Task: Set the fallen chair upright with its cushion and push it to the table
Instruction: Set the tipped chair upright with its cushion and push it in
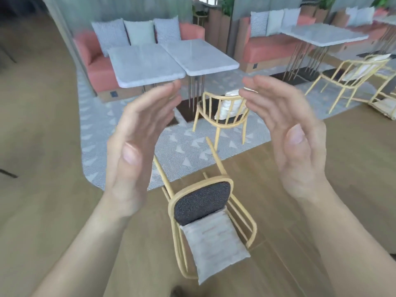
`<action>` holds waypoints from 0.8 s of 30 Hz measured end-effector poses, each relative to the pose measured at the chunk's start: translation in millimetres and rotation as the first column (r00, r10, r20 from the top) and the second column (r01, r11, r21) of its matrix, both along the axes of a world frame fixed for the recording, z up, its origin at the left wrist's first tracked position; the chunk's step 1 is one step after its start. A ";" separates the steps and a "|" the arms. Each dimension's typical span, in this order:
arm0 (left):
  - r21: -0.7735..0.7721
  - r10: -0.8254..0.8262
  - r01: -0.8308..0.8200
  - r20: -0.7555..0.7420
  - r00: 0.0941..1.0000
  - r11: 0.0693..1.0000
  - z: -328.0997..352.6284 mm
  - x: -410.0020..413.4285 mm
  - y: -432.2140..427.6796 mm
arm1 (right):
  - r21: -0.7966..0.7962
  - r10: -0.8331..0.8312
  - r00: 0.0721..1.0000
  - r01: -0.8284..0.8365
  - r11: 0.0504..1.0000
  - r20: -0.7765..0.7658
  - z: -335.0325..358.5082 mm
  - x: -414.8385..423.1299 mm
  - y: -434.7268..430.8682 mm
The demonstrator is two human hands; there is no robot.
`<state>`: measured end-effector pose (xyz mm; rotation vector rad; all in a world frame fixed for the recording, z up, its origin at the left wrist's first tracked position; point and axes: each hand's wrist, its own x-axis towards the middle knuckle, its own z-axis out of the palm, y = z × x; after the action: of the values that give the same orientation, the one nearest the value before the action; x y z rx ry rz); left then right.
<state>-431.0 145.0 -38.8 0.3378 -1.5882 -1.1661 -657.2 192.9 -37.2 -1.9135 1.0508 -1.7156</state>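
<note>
The fallen chair (242, 219), pale wood with a dark speckled seat, lies on its back on the wooden floor just below my hands, legs pointing toward the rug. A light grey cushion (216, 241) lies over its backrest. My left hand (137, 142) and my right hand (291, 136) are raised above the chair, palms facing each other, fingers straight, holding nothing. Beyond them stand two grey marble-top tables (147, 63) pushed together.
An upright wooden chair (222, 116) with a white cushion stands at the right table on a patterned grey rug (128, 129). A pink sofa (96, 58) with pillows is behind the tables. More chairs (347, 78) and another table (323, 35) stand at the right.
</note>
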 end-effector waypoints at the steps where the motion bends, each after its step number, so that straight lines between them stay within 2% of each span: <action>1: -0.007 0.022 -0.023 -0.016 1.000 1.000 -0.9 -3.4 -2.2 | 0.012 0.012 1.000 -0.012 1.000 0.005 -3.1 -1.2 -6.4; 5: 0.039 0.088 -0.086 -0.037 0.995 0.996 -21.8 -23.5 -17.6 | 0.067 0.060 0.998 -0.061 0.996 0.025 -21.8 -18.1 -25.7; 10: 0.115 0.079 -0.073 -0.053 0.995 0.991 -62.4 -59.8 -48.0 | 0.166 0.075 0.997 -0.077 0.983 0.017 -60.4 -48.6 -56.3; 18: 0.211 0.066 -0.070 0.028 0.997 0.975 -114.9 -117.2 -98.4 | 0.268 0.106 0.991 -0.123 0.955 0.077 -121.1 -105.5 -99.8; 24: 0.195 0.210 -0.230 0.117 0.971 0.953 -134.8 -173.3 -111.0 | 0.268 0.249 0.959 -0.277 0.923 0.132 -156.0 -172.2 -155.3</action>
<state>-604.3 34.0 -173.6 0.6997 -1.4689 -1.1572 -829.5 37.6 -193.3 -1.6862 0.9012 -1.4070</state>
